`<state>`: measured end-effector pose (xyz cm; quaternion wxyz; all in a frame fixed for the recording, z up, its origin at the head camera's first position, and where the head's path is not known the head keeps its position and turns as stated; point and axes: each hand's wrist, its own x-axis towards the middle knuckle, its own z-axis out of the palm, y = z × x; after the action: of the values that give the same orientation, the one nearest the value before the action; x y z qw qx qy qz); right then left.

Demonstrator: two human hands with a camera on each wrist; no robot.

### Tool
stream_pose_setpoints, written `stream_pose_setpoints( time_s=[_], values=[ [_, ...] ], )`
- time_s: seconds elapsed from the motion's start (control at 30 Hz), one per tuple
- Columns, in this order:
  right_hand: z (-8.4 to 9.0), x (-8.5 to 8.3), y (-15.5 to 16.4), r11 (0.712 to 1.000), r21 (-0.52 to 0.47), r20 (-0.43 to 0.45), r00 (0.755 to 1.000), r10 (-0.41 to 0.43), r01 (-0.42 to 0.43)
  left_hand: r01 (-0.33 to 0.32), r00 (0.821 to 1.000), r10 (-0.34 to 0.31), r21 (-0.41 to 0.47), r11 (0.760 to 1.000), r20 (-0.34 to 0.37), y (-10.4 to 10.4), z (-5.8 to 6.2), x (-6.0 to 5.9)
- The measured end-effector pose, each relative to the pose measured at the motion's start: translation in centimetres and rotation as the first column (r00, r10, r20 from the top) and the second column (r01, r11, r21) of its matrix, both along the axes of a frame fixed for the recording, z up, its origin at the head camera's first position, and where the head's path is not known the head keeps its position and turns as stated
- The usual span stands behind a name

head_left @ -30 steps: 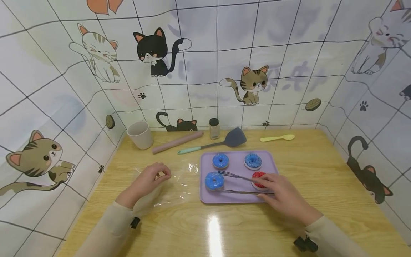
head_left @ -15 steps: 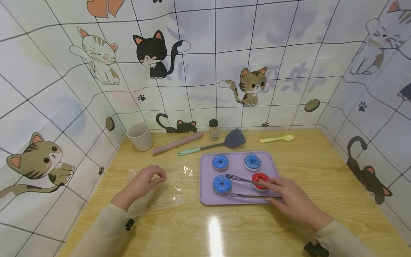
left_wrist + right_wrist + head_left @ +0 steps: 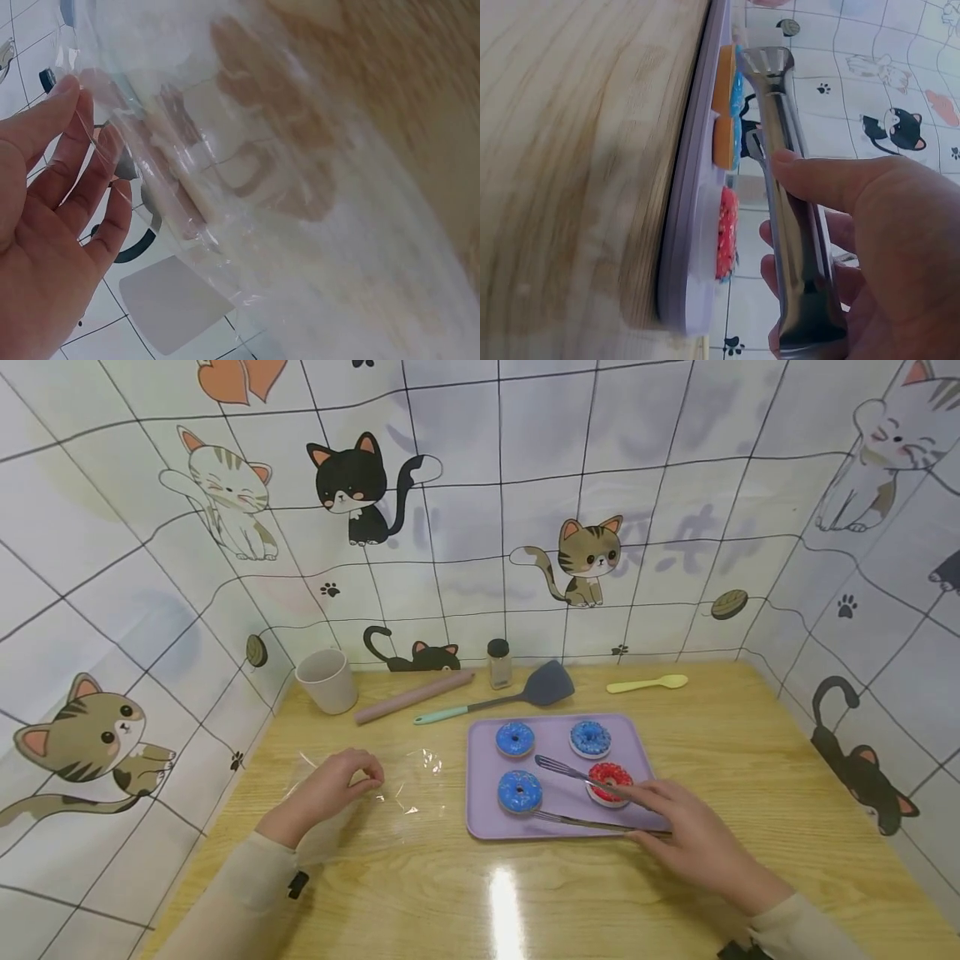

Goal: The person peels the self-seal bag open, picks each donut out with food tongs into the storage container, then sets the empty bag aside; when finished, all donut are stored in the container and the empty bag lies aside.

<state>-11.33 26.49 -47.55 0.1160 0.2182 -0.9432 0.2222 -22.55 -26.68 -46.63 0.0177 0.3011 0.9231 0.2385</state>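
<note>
My left hand (image 3: 330, 792) pinches the edge of a clear plastic bag (image 3: 285, 247) between thumb and fingertips, left of the tray. My right hand (image 3: 701, 839) holds metal tongs (image 3: 791, 202), their arms spread apart and pointing left over a lilac tray (image 3: 480, 727). On the tray are a front blue doughnut (image 3: 510, 797), a back-left blue doughnut (image 3: 514, 727), a back-right blue doughnut (image 3: 591, 727) and a red-topped doughnut (image 3: 606, 772). The tong tips stand at the right side of the front blue doughnut. One tong arm crosses above the red-topped one.
Behind the tray lie a spatula (image 3: 549, 683) with a mint handle, a pinkish rolling pin (image 3: 415, 697) and a yellow spoon (image 3: 647, 683). A small black-capped jar (image 3: 500, 667) and a grey cup (image 3: 327, 683) stand near the cat-patterned wall covering (image 3: 465, 527).
The front blue doughnut has shifted slightly right on the tray. The tongs have drawn back to the right, off its sides. My left hand has moved a little left with the bag.
</note>
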Motion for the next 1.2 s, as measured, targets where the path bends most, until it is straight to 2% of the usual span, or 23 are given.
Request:
stream_pose_setpoints(
  time_s=[0.17, 0.3, 0.37, 0.67, 0.83, 0.9, 1.07, 1.2],
  values=[
    [0.2, 0.1, 1.6, 0.997, -0.041, -0.051, 0.996, -0.07, 0.068, -0.003, 1.0, 0.003, 0.004, 1.0, 0.018, -0.1, -0.4, -0.1],
    [0.3, -0.3, 3.4, 0.991, -0.066, -0.13, 0.983, -0.126, 0.118, -0.013, 1.0, 0.013, -0.018, 1.0, 0.019, -0.1, -0.7, -0.3],
    [0.3, -0.5, 4.4, 0.984, -0.083, -0.14, 0.976, -0.165, 0.155, -0.01, 1.0, 0.011, -0.03, 0.999, 0.023, -0.1, -0.8, -0.4],
    [-0.8, -1.6, 8.4, 0.928, -0.109, -0.077, 0.928, -0.365, 0.356, 0.032, 0.999, -0.031, -0.031, 0.999, 0.013, 0.1, -1.0, -1.3],
    [-1.2, -2.1, 9.8, 0.89, -0.093, -0.005, 0.894, -0.448, 0.446, 0.036, 0.999, -0.035, -0.051, 0.998, 0.02, 0.4, -1.0, -1.6],
    [-1.3, -2.2, 10.3, 0.885, -0.074, 0.021, 0.887, -0.46, 0.461, 0.042, 0.999, -0.041, -0.064, 0.997, 0.025, 0.6, -1.0, -1.6],
    [-1.8, -2.2, 11.4, 0.889, -0.027, 0.042, 0.889, -0.455, 0.457, 0.058, 0.998, -0.056, -0.093, 0.994, 0.024, 0.9, -0.8, -1.7],
    [-2.1, -2.1, 12.0, 0.885, 0.018, 0.071, 0.883, -0.464, 0.464, 0.08, 0.997, -0.08, -0.084, 0.993, 0.007, 0.9, -1.2, -2.0]
  ],
)
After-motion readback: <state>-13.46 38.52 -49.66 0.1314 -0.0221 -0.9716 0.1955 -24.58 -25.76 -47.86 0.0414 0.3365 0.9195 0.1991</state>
